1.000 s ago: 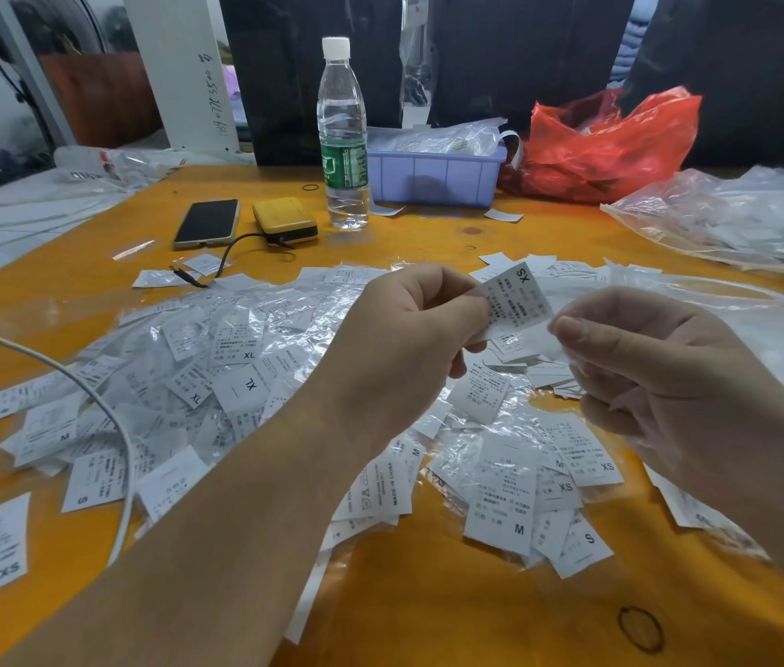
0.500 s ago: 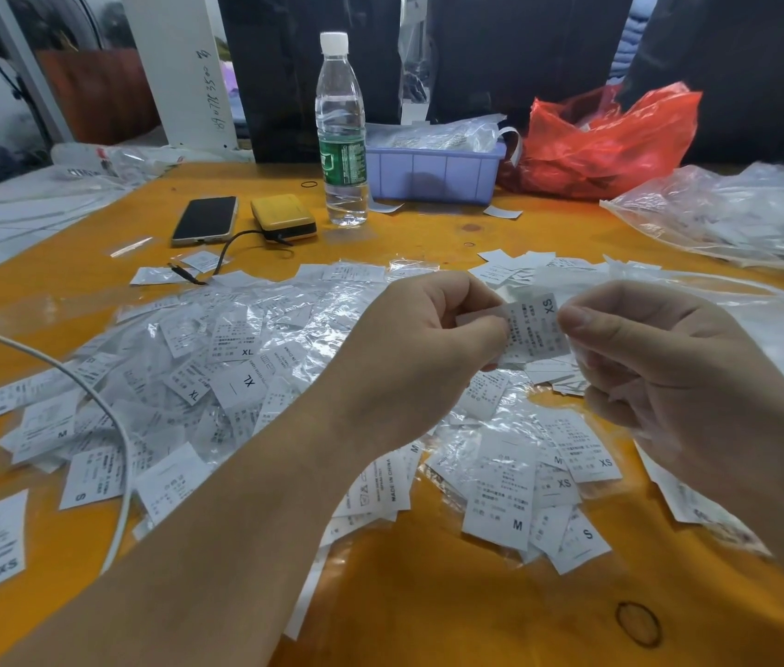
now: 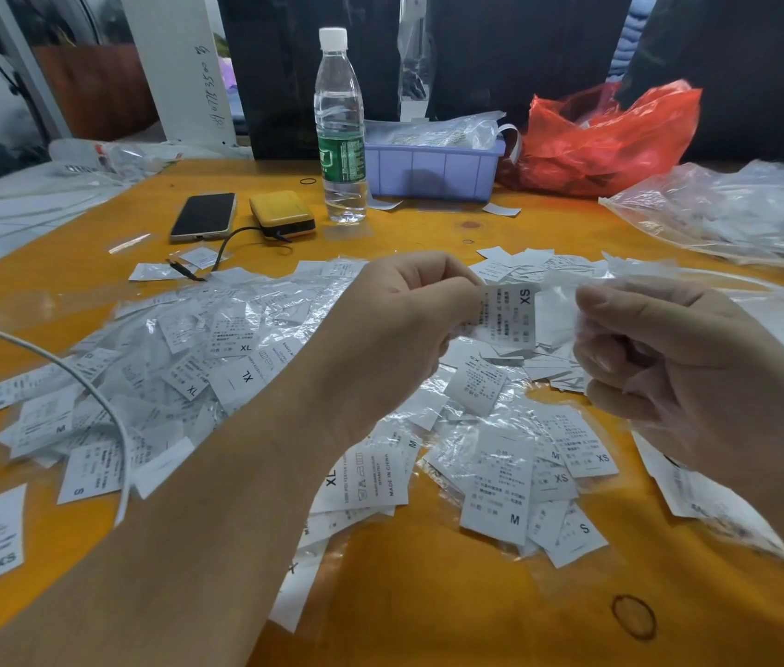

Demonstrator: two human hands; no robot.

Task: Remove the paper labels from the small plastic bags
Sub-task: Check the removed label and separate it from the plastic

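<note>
My left hand (image 3: 395, 324) pinches a white paper label (image 3: 508, 315) marked XS by its left edge, above the middle of the table. My right hand (image 3: 659, 363) grips a small clear plastic bag (image 3: 561, 305) just right of the label; the label looks partly out of the bag. Beneath both hands lies a wide heap of small bags with labels (image 3: 236, 358), spreading left and toward me, with sizes XL, M, S and XS showing.
At the back of the orange table (image 3: 428, 618) stand a water bottle (image 3: 339, 127), a purple bin (image 3: 433, 168), a red plastic bag (image 3: 606, 137), a phone (image 3: 204, 216) and a yellow power bank (image 3: 281, 214). A large clear bag (image 3: 736, 214) lies right. A white cable (image 3: 67, 373) crosses left.
Both hands have dropped slightly and the XS label has turned from tilted to upright. The clear bag now stands further right of the label, between the hands.
</note>
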